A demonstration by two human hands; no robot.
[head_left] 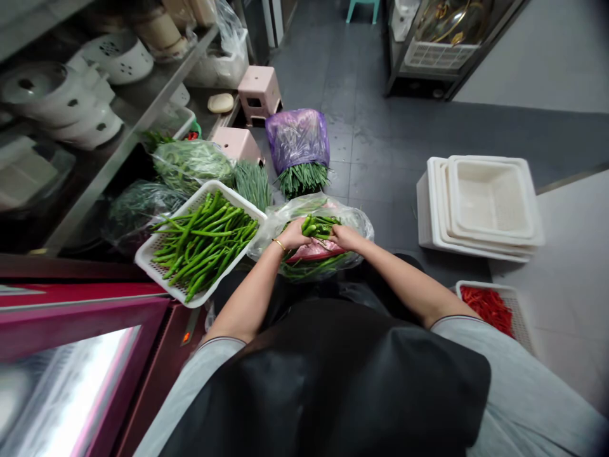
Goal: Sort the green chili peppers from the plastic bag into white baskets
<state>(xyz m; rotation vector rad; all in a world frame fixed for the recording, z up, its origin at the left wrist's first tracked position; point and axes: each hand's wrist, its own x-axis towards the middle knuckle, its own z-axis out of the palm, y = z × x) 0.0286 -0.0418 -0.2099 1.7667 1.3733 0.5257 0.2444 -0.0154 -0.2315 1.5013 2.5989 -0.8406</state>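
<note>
A bunch of long green chili peppers (320, 225) is held between my two hands, above a clear plastic bag (359, 219). My left hand (294, 235), with a bracelet at the wrist, closes round the left end of the bunch. The fingers of my right hand (346, 237) pinch its right end. Inside the open bag, more green chilies (309, 270) lie around a red rim with pink plastic. Left of my hands, a white perforated basket (262, 219) holds a heap of green chilies (207, 238).
A purple-wrapped bundle of green stalks (299, 149) lies ahead, near pink stools (259, 92). Bagged greens (193, 165) sit by the left shelf (143, 114). At right are stacked white bins (490, 197) and red chilies (488, 311) in a basket.
</note>
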